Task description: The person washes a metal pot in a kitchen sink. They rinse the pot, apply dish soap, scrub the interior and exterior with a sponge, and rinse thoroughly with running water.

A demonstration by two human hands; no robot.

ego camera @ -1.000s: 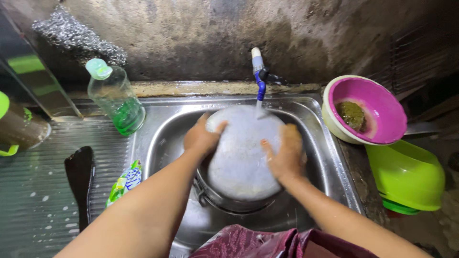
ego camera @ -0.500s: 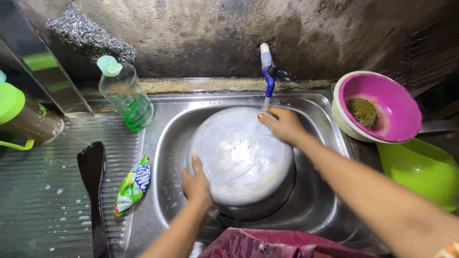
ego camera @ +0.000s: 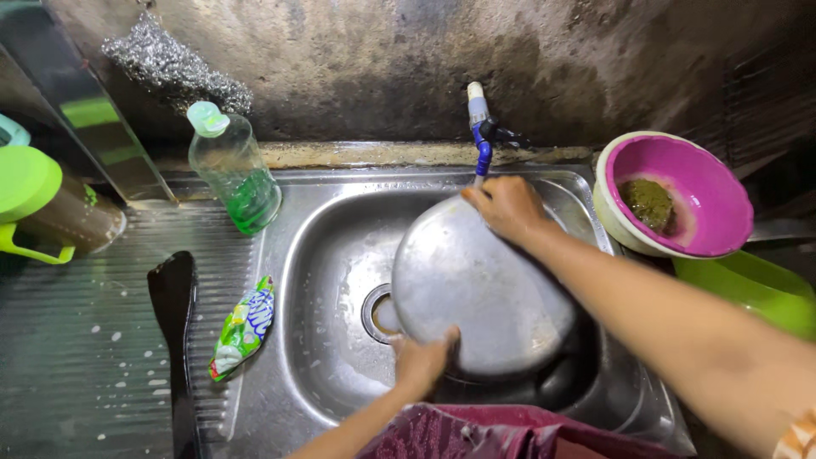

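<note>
1. Your left hand (ego camera: 422, 357) grips the near rim of the big round metal pan (ego camera: 480, 289), fingers curled over its edge
2. Your right hand (ego camera: 506, 206) holds the far rim of the pan, fingers closed on it, just under the blue tap (ego camera: 481, 136)
3. The pan is inside the steel sink (ego camera: 331, 255), on the right side, tilted so its round bottom faces you. I cannot tell what is inside it
4. The drain hole (ego camera: 378, 313) shows just left of the pan. The left half of the sink is open room
5. A clear bottle (ego camera: 234, 174) with green soap low in it stands at the back left corner of the sink, near the wall
6. A pink bowl (ego camera: 680, 191) sits right of the sink and holds something dark green. A green bowl (ego camera: 752, 289) is just in front of it
7. On the wet tabletop (ego camera: 76, 340) left of the sink lie a small green packet (ego camera: 245, 327), right at the sink's edge, and a dark flat tool (ego camera: 174, 340)
8. A jug with a green lid (ego camera: 38, 208) stands at the far left
</note>
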